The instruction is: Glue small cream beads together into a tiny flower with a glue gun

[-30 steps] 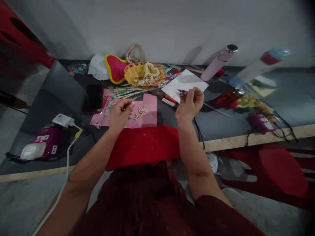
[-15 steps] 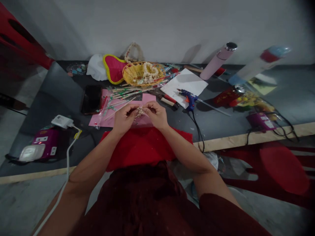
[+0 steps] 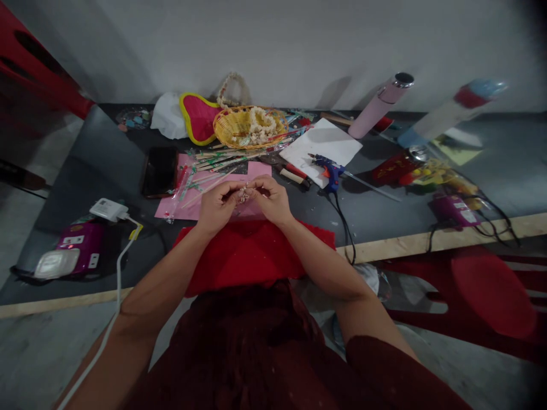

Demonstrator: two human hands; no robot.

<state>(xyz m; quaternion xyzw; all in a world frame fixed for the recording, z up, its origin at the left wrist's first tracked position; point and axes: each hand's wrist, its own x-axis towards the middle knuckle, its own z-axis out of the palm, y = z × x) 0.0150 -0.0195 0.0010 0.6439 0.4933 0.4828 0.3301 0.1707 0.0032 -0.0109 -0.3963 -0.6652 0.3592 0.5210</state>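
A small pale beaded piece is pinched between my two hands, above the pink paper. My left hand grips its left side, fingers closed. On its other side, my right hand holds it between thumb and fingers. Below my hands a red cloth hangs over the table's front edge. Thin sticks with green bits lie just beyond my left hand. A yellow wicker basket behind them holds a pale beaded loop.
A blue glue gun, pliers and white paper lie right of centre. A phone and a purple power socket are at left. A pink flask and a red can stand at right.
The beaded piece has turned slightly between my fingers. Both hands stay in nearly the same place.
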